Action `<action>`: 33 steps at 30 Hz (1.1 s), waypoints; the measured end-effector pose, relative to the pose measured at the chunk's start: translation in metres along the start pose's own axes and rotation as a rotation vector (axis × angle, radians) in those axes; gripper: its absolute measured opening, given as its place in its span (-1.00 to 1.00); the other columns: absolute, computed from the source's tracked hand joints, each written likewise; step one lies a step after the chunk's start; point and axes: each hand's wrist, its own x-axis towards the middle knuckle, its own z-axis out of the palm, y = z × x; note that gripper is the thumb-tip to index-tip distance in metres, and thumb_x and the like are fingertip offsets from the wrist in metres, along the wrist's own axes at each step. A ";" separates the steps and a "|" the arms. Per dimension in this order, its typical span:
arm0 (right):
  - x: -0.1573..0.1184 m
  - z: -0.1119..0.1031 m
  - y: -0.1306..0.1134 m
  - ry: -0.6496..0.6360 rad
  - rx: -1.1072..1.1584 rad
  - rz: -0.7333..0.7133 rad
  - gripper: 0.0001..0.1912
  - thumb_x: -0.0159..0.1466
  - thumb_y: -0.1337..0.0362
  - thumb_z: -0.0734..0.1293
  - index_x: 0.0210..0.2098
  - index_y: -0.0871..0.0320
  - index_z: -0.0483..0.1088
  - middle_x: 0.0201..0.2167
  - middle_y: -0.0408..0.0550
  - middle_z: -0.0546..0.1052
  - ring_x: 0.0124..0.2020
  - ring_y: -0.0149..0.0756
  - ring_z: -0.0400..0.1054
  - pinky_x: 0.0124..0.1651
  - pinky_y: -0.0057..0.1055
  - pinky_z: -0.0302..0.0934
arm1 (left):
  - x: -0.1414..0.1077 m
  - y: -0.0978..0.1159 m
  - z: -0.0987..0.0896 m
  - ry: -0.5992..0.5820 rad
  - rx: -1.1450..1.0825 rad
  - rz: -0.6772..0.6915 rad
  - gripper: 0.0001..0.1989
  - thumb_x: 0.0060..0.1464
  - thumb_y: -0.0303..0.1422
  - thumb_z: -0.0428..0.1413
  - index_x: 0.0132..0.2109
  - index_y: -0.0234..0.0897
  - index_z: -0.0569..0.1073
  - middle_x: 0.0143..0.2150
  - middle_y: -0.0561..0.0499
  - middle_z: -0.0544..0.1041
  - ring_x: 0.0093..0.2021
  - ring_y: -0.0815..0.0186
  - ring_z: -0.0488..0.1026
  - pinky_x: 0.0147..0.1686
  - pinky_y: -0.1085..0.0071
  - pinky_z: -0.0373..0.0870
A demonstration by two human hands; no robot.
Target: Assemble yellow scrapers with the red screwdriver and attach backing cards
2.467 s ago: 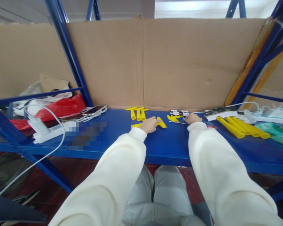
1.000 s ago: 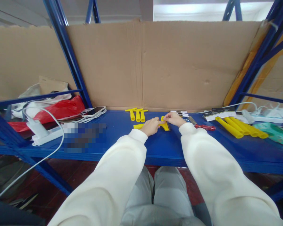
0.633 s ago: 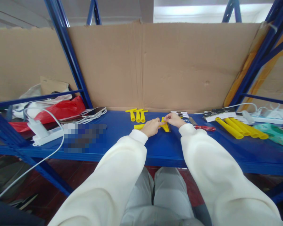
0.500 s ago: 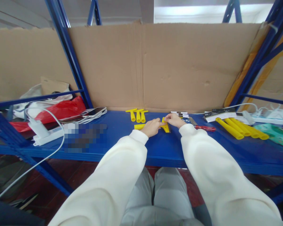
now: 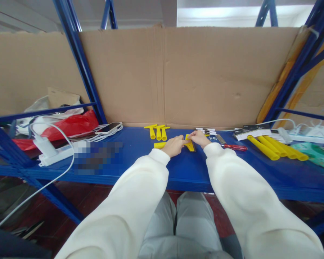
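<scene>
My left hand is wrapped round a yellow T-shaped scraper, whose handle end sticks out to the left and whose wide head points right. The fingers of my right hand are pinched together at the scraper's head, just right of my left fingertips. Whatever small thing lies between them is hidden. Beyond my left hand, three yellow T-shaped pieces lie side by side. A red-handled screwdriver and small black-and-white packs lie beyond and right of my right hand.
Yellow tubes lean on black-and-white boxes at the right, near a green packet. At the left are a phone, a white power strip and a red bag. Cardboard stands behind the blue shelf.
My right hand has shifted very slightly left at the scraper's head. My left hand keeps its hold in the same place.
</scene>
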 end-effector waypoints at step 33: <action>-0.011 -0.015 -0.003 -0.489 0.475 0.229 -0.85 0.22 0.41 0.39 -0.40 0.17 0.32 -0.60 -0.14 0.51 -0.64 -0.41 0.41 -0.53 -0.53 0.31 | 0.002 -0.012 0.001 0.105 -0.143 -0.188 -0.48 0.26 -0.45 0.00 0.35 -0.23 0.27 0.17 -0.18 0.43 0.12 0.17 0.45 0.07 0.30 0.38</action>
